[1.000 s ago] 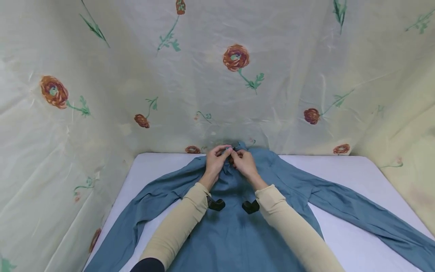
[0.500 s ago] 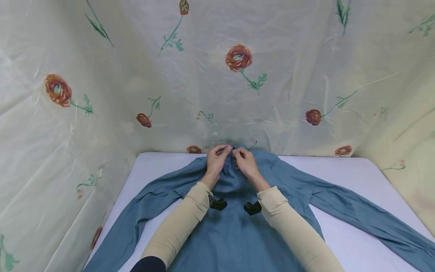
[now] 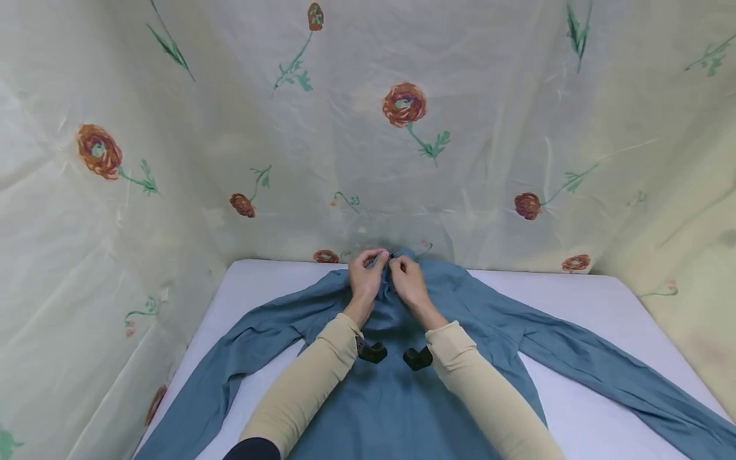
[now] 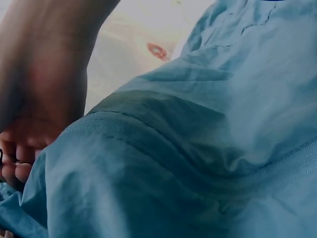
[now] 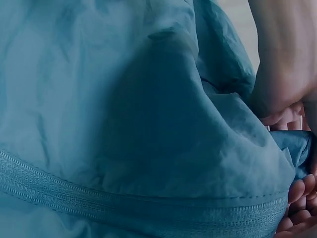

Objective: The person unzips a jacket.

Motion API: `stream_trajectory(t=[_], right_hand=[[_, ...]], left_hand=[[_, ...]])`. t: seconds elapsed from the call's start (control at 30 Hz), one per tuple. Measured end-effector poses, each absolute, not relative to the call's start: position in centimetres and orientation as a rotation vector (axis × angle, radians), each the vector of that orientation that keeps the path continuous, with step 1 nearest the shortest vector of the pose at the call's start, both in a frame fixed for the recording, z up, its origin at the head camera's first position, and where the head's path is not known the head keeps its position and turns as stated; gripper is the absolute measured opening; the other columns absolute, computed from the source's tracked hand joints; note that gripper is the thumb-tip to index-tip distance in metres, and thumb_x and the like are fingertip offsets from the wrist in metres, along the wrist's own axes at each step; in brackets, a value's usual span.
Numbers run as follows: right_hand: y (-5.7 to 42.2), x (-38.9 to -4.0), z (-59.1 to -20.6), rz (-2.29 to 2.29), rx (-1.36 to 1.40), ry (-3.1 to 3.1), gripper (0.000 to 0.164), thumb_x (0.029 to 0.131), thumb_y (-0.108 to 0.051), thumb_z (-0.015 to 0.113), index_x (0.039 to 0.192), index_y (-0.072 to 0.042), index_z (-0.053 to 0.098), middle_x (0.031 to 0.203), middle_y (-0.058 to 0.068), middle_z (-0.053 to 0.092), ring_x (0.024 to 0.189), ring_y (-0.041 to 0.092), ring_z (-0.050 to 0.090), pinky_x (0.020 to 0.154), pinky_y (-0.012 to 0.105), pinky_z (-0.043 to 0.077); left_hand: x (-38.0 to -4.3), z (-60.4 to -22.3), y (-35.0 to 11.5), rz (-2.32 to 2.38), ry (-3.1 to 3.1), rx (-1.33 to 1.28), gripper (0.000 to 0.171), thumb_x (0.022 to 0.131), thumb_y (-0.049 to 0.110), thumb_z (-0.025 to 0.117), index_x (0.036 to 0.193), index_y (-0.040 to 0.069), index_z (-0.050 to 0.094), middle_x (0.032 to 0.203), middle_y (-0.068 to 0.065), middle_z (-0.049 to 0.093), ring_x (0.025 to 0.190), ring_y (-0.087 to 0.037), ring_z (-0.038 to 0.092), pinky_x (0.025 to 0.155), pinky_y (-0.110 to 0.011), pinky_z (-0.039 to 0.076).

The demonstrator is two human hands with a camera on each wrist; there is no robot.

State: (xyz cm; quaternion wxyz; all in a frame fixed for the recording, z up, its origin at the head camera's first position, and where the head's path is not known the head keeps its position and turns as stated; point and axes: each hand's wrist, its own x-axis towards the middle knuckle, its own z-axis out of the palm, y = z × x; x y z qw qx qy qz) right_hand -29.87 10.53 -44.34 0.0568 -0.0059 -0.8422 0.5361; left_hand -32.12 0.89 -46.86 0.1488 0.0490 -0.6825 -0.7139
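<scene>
In the head view the blue garment [image 3: 397, 402] lies on the white table [image 3: 575, 377], sleeves [image 3: 253, 348] running to 8 and 4 o'clock; at its 12 o'clock end the left hand [image 3: 365, 280] and right hand [image 3: 409, 281], side by side, each pinch its cloth. In the left wrist view, curled fingers [image 4: 23, 171] show near 9 o'clock beside the cloth. In the right wrist view, a zip [image 5: 148, 214] runs from 8 to 4 o'clock.

Left grip [image 3: 365, 278] beside right grip [image 3: 408, 281] at the top of a blue garment [image 3: 397, 396]
</scene>
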Motion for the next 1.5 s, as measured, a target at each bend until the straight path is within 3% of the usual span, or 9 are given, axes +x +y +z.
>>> stream_trajectory(t=[0.17,0.33,0.6,0.83,0.97,1.23,1.37,1.5], right_hand=[[10.5,-29.8,-44.2,1.574,-0.036,-2.564,0.030,0.098,-0.026,0.041,0.086,-0.007,0.061,0.068,0.002,0.048,0.063,0.017,0.046,0.060,0.028,0.037],[10.2,-29.8,-43.8,1.703,-0.091,-2.490,0.029,0.096,-0.024,0.043,0.085,-0.006,0.064,0.068,0.002,0.052,0.060,0.016,0.049,0.057,0.027,0.042],[9.6,-29.9,-43.8,1.789,-0.085,-2.465,0.028,0.096,-0.023,0.043,0.079,-0.008,0.059,0.065,0.001,0.050,0.058,0.015,0.049,0.056,0.027,0.044],[9.8,-29.9,-44.0,2.083,-0.163,-2.347,0.028,0.096,-0.023,0.045,0.072,-0.011,0.050,0.059,-0.001,0.043,0.055,0.014,0.041,0.056,0.029,0.042],[10.1,-29.9,-43.9,2.118,-0.142,-2.367,0.028,0.098,-0.023,0.043,0.072,-0.011,0.048,0.058,-0.001,0.041,0.053,0.014,0.038,0.056,0.029,0.041],[10.4,-29.8,-44.6,2.123,-0.036,-2.300,0.031,0.101,-0.023,0.043,0.077,-0.005,0.049,0.063,0.001,0.042,0.055,0.015,0.042,0.056,0.027,0.044],[10.8,-29.7,-45.2,1.901,0.102,-2.386,0.032,0.102,-0.023,0.042,0.081,-0.001,0.052,0.067,0.004,0.045,0.056,0.017,0.046,0.055,0.026,0.046],[11.2,-29.6,-45.6,1.536,0.207,-2.519,0.032,0.102,-0.023,0.040,0.080,-0.004,0.052,0.067,0.003,0.045,0.056,0.015,0.043,0.056,0.025,0.039]], left_hand=[[-31.9,-47.0,1.7,-1.957,-1.910,0.121,0.014,0.087,0.022,0.070,0.096,0.011,0.074,0.097,-0.005,0.072,0.096,-0.019,0.065,0.079,-0.034,0.052],[-31.7,-46.8,2.0,-1.914,-1.866,0.080,0.014,0.088,0.019,0.069,0.097,0.010,0.073,0.098,-0.007,0.071,0.096,-0.020,0.066,0.086,-0.040,0.052],[-31.7,-47.3,1.6,-1.948,-1.799,0.038,0.020,0.088,0.022,0.068,0.100,0.006,0.072,0.099,-0.007,0.070,0.093,-0.022,0.067,0.085,-0.036,0.054],[-31.4,-47.8,1.5,-1.715,-1.882,-0.099,0.017,0.090,0.021,0.066,0.099,0.008,0.072,0.094,-0.005,0.072,0.069,-0.019,0.069,0.058,-0.025,0.053],[-31.6,-47.7,1.5,-1.540,-1.887,-0.162,0.013,0.089,0.020,0.067,0.097,0.011,0.073,0.091,-0.003,0.073,0.060,-0.015,0.064,0.052,-0.022,0.048],[-32.0,-47.8,0.8,-1.500,-1.962,-0.217,0.012,0.089,0.022,0.067,0.095,0.015,0.073,0.092,-0.002,0.073,0.075,-0.016,0.067,0.068,-0.027,0.052],[-32.4,-47.3,0.0,-1.569,-2.109,-0.273,0.016,0.090,0.025,0.065,0.099,0.013,0.072,0.097,-0.005,0.072,0.087,-0.019,0.067,0.080,-0.030,0.052],[-32.7,-46.6,-1.5,-1.551,-2.361,-0.442,0.026,0.092,0.034,0.062,0.104,0.013,0.072,0.103,-0.006,0.071,0.094,-0.020,0.065,0.083,-0.031,0.052]])
